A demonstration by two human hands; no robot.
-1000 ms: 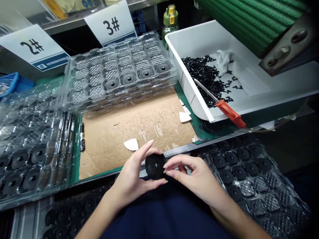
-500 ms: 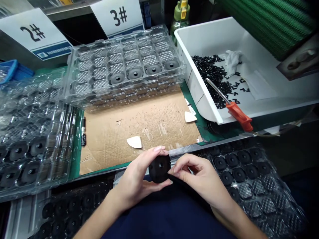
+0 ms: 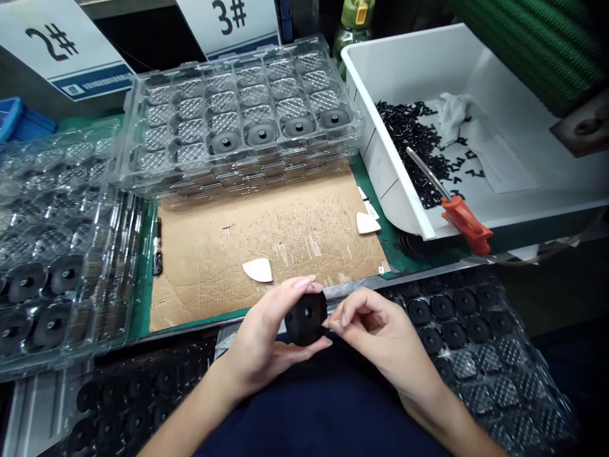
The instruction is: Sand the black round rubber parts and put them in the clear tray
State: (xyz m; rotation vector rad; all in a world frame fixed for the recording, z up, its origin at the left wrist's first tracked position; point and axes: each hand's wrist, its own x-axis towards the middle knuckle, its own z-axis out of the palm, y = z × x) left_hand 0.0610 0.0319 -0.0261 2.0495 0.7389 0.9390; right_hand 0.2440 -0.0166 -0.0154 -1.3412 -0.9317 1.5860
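Note:
A black rounded plastic part (image 3: pixel 305 320) with a small hole in its middle is gripped along its edge by my left hand (image 3: pixel 266 339), thumb above and fingers below. My right hand (image 3: pixel 373 324) is pinched at the part's right edge, its fingertips touching or almost touching it. Whatever lies between those fingertips is hidden or too small to name. Both hands are in front of the cardboard sheet (image 3: pixel 204 254), above my dark blue clothing.
Clear trays (image 3: pixel 238 105) with several black parts are stacked behind the cardboard; more trays (image 3: pixel 42 241) stand left and a tray (image 3: pixel 476 362) lies lower right. A white bin (image 3: pixel 394 190) holds small black pieces (image 3: pixel 419 146). An orange-handled tool (image 3: pixel 466 225) rests on its rim.
The camera view has shifted slightly. My left hand keeps its hold on the black part, and my right hand stays pinched at its right edge.

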